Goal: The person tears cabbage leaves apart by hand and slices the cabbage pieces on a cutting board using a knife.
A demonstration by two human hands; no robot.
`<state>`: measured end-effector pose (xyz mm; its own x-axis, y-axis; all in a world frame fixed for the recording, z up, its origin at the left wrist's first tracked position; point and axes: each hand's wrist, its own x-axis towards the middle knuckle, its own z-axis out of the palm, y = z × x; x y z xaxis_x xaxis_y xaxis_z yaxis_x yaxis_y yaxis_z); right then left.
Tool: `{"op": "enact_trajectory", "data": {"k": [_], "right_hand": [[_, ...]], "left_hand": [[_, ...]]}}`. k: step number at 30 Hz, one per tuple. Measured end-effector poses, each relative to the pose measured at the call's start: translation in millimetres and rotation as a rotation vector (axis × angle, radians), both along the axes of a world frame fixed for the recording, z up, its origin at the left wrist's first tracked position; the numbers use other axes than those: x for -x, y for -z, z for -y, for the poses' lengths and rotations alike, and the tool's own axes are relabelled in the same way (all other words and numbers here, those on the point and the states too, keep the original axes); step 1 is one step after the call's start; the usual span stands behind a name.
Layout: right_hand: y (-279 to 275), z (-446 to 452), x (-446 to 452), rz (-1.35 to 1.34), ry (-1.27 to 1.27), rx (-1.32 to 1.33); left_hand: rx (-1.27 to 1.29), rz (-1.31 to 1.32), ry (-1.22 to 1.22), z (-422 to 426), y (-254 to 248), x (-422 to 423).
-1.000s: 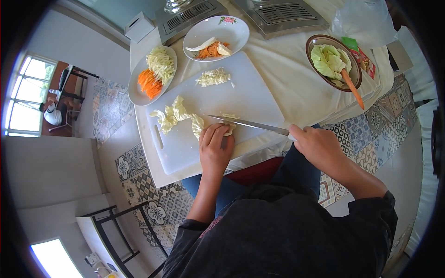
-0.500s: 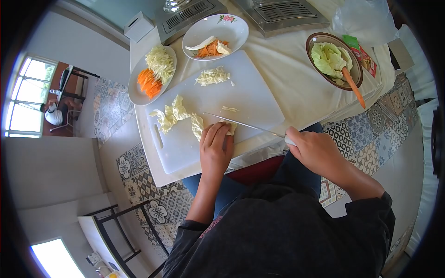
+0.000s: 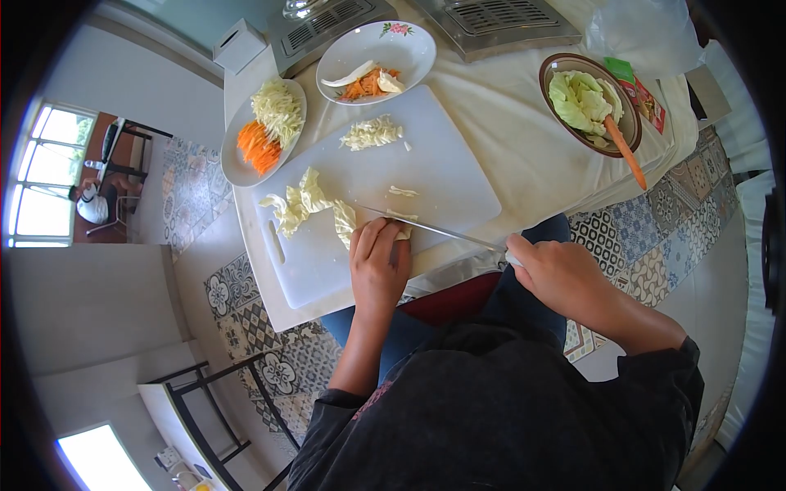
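My left hand point(image 3: 378, 263) presses a piece of pale cabbage point(image 3: 404, 232) onto the white cutting board point(image 3: 458, 164), its fingers bent over the piece. From the right, my right hand point(image 3: 565, 280) grips the knife point(image 3: 460, 236) by its white handle. The blade lies across the cabbage, just beyond my left fingertips. Loose cabbage leaves point(image 3: 308, 200) rest on the board left of my left hand. Farther up sits a small pile of chopped cabbage point(image 3: 372, 132), and a few thin strips point(image 3: 402, 191) lie near the blade.
Beyond the board stand a plate point(image 3: 232, 169) of shredded carrot and cabbage and a flowered bowl point(image 3: 416, 61). A brown-rimmed bowl point(image 3: 550, 114) at right holds cabbage leaves and a carrot point(image 3: 625, 153). Metal stoves point(image 3: 503, 24) line the back. A person point(image 3: 94, 204) sits far left.
The knife has moved slightly toward me, its blade now closer to my left fingers over the cabbage. My left hand keeps its place on the piece.
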<state>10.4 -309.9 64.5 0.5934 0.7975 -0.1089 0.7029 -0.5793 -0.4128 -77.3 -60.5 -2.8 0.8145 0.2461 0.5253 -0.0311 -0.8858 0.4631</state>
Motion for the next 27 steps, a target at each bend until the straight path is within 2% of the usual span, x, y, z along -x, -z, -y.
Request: {"op": "enact_trajectory", "data": {"k": [15,24,27], "right_hand": [[-25.6,8.1,10.3,-0.152,-0.006,0.199],[-4.2,-18.4,2.0,-0.11,-0.062,0.184],[7.7,-34.8,-2.3,-0.085,-0.073,0.108]], "left_hand": [[0.047,0.05,-0.014,-1.1,3.9,0.1],[0.048,0.064,0.009,-2.6,4.9,0.5],[0.044,0.059,0.005,-1.9,2.9,0.5]]}}
